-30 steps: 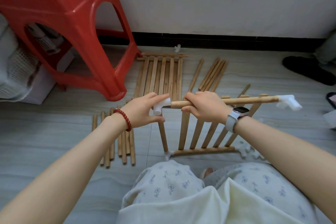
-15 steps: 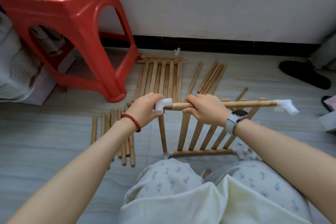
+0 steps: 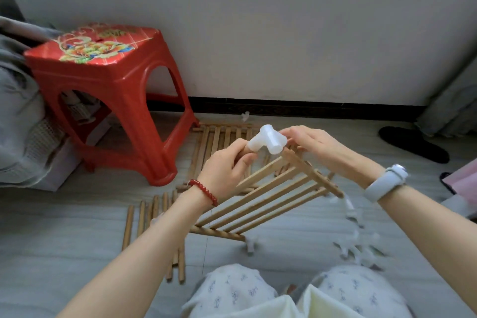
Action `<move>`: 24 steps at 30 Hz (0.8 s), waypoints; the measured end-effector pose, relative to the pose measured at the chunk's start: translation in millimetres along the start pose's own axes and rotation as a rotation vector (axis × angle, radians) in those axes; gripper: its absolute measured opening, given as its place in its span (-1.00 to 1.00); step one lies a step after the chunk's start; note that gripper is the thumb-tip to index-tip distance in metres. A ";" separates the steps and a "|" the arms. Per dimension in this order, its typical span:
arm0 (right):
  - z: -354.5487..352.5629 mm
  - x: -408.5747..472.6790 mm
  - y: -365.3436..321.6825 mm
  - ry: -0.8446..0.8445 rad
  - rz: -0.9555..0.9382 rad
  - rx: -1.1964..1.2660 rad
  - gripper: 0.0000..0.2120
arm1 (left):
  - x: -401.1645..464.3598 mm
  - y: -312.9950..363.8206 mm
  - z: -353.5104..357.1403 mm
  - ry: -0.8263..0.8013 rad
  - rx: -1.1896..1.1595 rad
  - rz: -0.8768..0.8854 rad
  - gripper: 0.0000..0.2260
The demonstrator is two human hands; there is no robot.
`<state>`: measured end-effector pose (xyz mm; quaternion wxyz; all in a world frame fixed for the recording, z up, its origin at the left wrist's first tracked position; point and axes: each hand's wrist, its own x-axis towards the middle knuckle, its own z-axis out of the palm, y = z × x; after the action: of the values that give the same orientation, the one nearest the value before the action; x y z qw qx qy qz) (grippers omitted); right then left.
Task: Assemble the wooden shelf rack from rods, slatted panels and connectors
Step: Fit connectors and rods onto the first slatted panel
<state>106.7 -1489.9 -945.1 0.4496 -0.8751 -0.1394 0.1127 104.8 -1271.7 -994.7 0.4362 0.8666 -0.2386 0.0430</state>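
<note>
Slatted panel [image 3: 271, 196], held up off the floor [image 3: 64, 227] at chest level, tilted, far rail uppermost. Left hand [image 3: 227, 170] closed around the white three-way connector [image 3: 268, 141], thumb and forefinger pinching one socket at the rail's top end. Right hand [image 3: 317, 147] loosely curled, fingertips touching the connector's other side and the rail just behind it; firmness of that grip hard to judge. Step in hand, by the look of it: seating or squaring the connector on the panel's corner. Next move likely needs a firm push along the rail's axis, right hand bracing the panel.

Counted outward: six slats in the held panel, between two rails; one white connector at its near lower corner [image 3: 251, 242], others blurred at the right end, number unclear. One second slatted panel [image 3: 222, 134] flat on the floor by the wall. Loose rods [image 3: 140, 217] near the floor's left side, at least five, some hidden behind the forearm. One red stool [image 3: 108, 85] at the far left corner.
</note>
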 end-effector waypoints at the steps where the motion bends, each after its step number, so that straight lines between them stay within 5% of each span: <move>1: -1.9 -1.7 -6.7 0.010 -0.018 0.036 -0.66 | 1.0 7.2 4.5 -0.013 0.043 0.027 -0.80; 6: -1.3 -19.1 -16.3 -0.060 0.000 -0.317 -0.85 | 3.3 25.5 26.0 -0.088 0.212 0.135 -0.94; 18: 1.2 -57.9 16.6 0.025 -0.267 -0.371 -0.68 | 1.9 42.2 42.2 -0.213 0.212 0.215 -0.90; 21: -20.5 -63.7 20.9 0.185 -0.199 -0.177 -0.74 | -1.3 32.9 35.9 -0.207 0.242 0.178 -0.96; 24: -70.4 -70.0 25.9 0.510 0.085 0.431 -0.76 | -2.9 16.7 18.5 -0.096 0.183 0.072 -0.87</move>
<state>67.6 -1581.7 -921.0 0.6395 -0.7650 0.0414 -0.0646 92.3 -1293.3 -994.6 0.3415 0.8948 -0.2850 0.0388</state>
